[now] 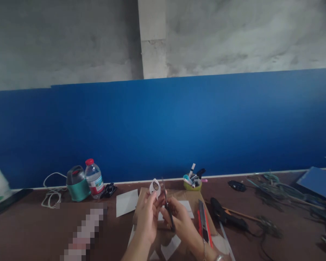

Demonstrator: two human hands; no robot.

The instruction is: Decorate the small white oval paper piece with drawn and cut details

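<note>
My left hand (pixel 149 214) pinches a small white paper cutout (pixel 155 188) with a dark pattern in its middle. My right hand (pixel 180 219) grips a pair of black-handled scissors (pixel 168 212), whose blades point up and away, just right of the cutout. Both hands are above a brown cardboard sheet (pixel 210 222). White paper scraps (pixel 171 247) lie on the cardboard below the hands, and another paper piece (pixel 187 209) shows behind my right hand. A red utility knife (pixel 203 223) lies beside my right wrist.
A white sheet (pixel 126 203) lies left of the cardboard. Further left stand a water bottle (pixel 95 180) and a teal container (pixel 78 186). Behind, a green cup (pixel 192 185) holds pens. On the right are a black glue gun (pixel 228 216), a mouse (pixel 237 185) and tangled cables (pixel 274 188).
</note>
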